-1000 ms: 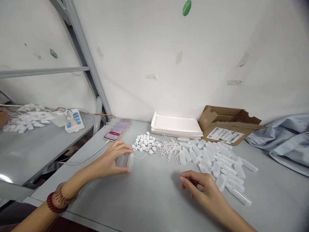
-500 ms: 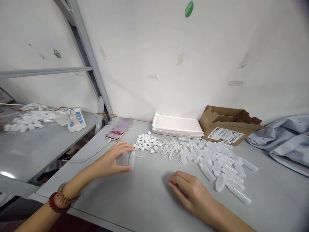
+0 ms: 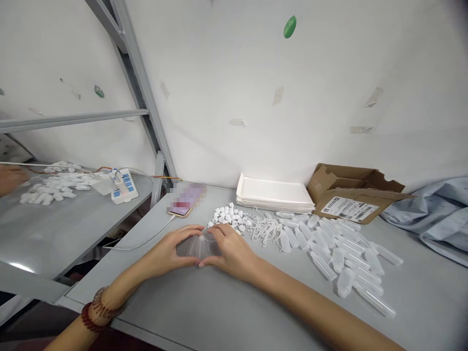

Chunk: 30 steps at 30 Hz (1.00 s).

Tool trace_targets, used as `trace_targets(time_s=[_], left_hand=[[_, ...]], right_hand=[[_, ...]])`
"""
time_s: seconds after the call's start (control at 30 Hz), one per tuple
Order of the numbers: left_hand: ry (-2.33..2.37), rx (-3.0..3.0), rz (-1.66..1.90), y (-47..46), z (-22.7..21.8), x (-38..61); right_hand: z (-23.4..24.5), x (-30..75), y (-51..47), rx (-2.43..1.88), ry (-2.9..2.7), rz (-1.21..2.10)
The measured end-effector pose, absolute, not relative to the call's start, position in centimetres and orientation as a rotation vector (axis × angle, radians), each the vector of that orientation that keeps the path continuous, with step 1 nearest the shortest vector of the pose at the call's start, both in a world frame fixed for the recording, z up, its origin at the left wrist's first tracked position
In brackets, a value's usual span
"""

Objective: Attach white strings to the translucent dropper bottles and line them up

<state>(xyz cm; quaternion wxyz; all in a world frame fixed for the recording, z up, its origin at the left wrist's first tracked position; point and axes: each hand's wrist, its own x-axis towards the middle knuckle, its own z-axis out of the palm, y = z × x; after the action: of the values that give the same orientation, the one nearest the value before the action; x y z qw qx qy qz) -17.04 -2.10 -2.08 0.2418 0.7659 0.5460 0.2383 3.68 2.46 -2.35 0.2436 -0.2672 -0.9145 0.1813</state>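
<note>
Both my hands meet at the near-left part of the grey table (image 3: 226, 312). My left hand (image 3: 166, 253) and my right hand (image 3: 230, 251) cup a small group of clear plastic bottles (image 3: 197, 247) that lie between them, fingers curled round the bottles from either side. Just behind the hands lies a heap of small white caps (image 3: 228, 217), then a tangle of thin white loops (image 3: 265, 226). A spread of several clear bottles (image 3: 340, 248) lies to the right.
A phone (image 3: 181, 209) on a white cable lies behind the hands. A stack of white trays (image 3: 274, 192) and an open cardboard box (image 3: 354, 195) stand against the wall. Blue cloth (image 3: 435, 214) lies at far right. The left table holds white parts, a power strip (image 3: 124, 185), and another person's hand (image 3: 9, 178).
My right hand has swept left across the table from near the bottle spread to join my left hand at the small group of bottles. The left hand has stayed put.
</note>
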Motion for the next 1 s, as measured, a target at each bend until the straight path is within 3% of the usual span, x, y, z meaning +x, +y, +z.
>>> trace_targets(time_s=[0.23, 0.47, 1.0], left_hand=[[1.451, 1.866, 0.673, -2.2, -2.5, -17.6], [1.482, 2.109, 0.62, -1.6, -2.2, -17.8], [1.553, 2.071, 0.735, -2.5, -3.1, -17.3]], right_hand=[[-4.0, 2.8, 2.8, -0.729, -2.56, 0.529], [-3.9, 2.6, 2.9, -0.723, -2.516, 0.628], [-5.0, 1.9, 2.5, -0.699, -2.4, 0.659]])
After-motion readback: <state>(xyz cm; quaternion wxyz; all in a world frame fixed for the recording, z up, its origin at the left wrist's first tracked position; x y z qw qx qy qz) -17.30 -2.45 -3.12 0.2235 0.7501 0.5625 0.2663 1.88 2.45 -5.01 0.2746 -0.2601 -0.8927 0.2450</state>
